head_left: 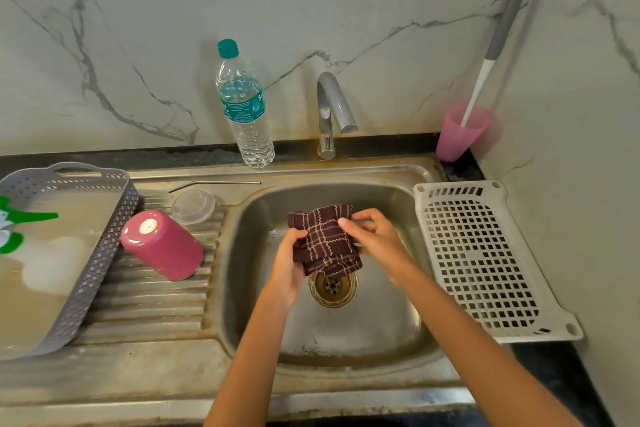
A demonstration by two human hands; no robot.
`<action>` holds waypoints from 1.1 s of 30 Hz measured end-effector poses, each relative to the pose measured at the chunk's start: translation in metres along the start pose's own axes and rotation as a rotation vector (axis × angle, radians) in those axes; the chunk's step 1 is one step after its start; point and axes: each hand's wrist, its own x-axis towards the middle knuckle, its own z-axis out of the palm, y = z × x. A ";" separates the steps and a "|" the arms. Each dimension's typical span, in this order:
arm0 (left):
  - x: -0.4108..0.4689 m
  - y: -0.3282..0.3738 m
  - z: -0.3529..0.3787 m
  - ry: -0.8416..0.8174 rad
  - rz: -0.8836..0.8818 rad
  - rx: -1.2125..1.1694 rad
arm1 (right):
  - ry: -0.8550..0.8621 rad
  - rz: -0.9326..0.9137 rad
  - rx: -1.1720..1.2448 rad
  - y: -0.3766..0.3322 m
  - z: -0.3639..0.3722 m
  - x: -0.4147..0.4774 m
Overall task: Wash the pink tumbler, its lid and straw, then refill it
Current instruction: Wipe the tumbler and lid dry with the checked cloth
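Fingers (300, 235) of left hand (289, 265) curl onto the lower left edge of a maroon checked cloth (325, 239). Right hand (375, 239) pinches the cloth's upper right edge, thumb in front, other fingers behind. Cloth is bunched between both hands, held over the sink basin (381, 329) just above the drain (333, 286). No water seen coming from the tap (334, 107).

Pink tumbler (162, 246) stands upside down on the ribbed drainboard (149, 305) left of the basin, neither hand on it. Clear lid (194, 206) lies just behind it; touching or not, cannot tell. Metal straw (214, 184) lies flat further back, near the rear ledge. Capped water bottle (244, 107) with water in it stands against the wall, left of the tap.

Judgement: washing looks finished, all three parts set out to drain. Step in hand is probably drying the hands or readying the cloth to wipe the parts. Next move calls for freeing the left hand, reaching left for the tumbler, wiping it and turning it upright, then uncapping the bottle to refill.

Outer items: grey basket (104, 246) far left on the counter, white perforated tray (491, 253) right of the basin, pink cup (457, 135) holding a brush (498, 38) in the back right corner
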 end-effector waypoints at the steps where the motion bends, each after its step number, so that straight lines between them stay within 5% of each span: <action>1: 0.001 0.000 -0.002 0.028 -0.002 -0.022 | -0.016 -0.049 -0.067 0.001 -0.002 0.000; 6: 0.007 0.002 -0.007 0.089 -0.041 -0.127 | -0.310 -0.273 -0.277 0.000 -0.012 -0.004; 9: 0.011 0.002 -0.008 0.088 -0.092 -0.119 | -0.297 -0.412 -0.472 -0.003 -0.011 -0.001; 15: 0.011 0.005 -0.006 0.057 -0.164 -0.095 | -0.361 -0.382 -0.510 -0.020 -0.010 -0.001; 19: 0.012 0.004 -0.007 -0.025 -0.226 -0.111 | -0.231 -0.460 -0.608 -0.028 -0.009 -0.005; 24: 0.008 -0.002 0.000 -0.171 -0.286 -0.075 | -0.069 -0.340 -0.387 -0.042 -0.009 0.002; 28: 0.001 -0.010 -0.007 -0.324 -0.264 0.172 | 0.076 -0.288 -0.341 -0.050 -0.016 0.016; 33: 0.003 -0.009 -0.016 -0.290 -0.269 0.416 | 0.079 -0.193 -0.318 -0.047 -0.026 0.032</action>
